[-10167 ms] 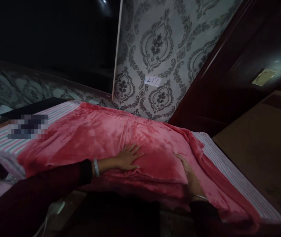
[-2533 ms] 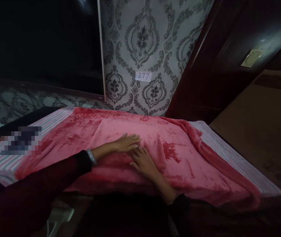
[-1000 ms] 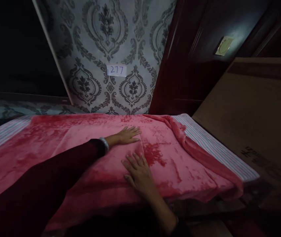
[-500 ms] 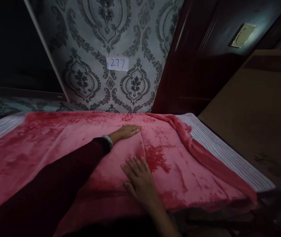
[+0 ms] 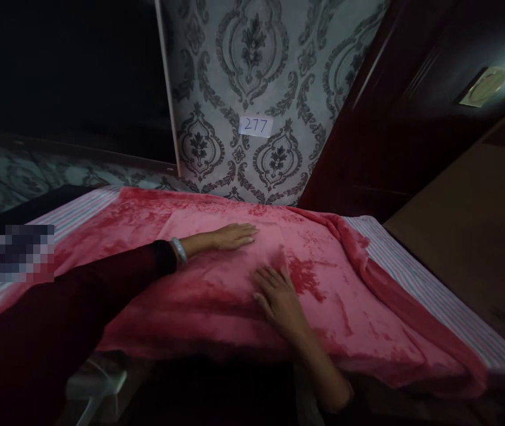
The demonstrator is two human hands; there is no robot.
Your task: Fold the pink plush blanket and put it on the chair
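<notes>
A pink and red plush blanket (image 5: 323, 248) lies spread over a striped sheet. On it is a smoother, paler pink layer (image 5: 203, 222) with a straight right edge; I cannot tell whether it is a fold of the blanket or a separate piece. My left hand (image 5: 233, 236), with a silver bangle (image 5: 179, 251) at the wrist, rests flat on this layer, fingers stretched out to the right. My right hand (image 5: 280, 300) lies nearer to me beside the layer's right edge, palm down and fingers spread. Neither hand holds anything.
The striped sheet (image 5: 434, 296) shows at both ends. A large cardboard box (image 5: 469, 207) stands at the right. Behind are a dark screen (image 5: 70, 77), patterned wallpaper with a paper label (image 5: 256, 125) reading 277, and a dark red door (image 5: 394, 118). A pixelated patch covers the left edge.
The view has turned left, so the scene sits further right. My left hand has slid left, away from the pale layer's right edge. My right hand stays by that edge.
</notes>
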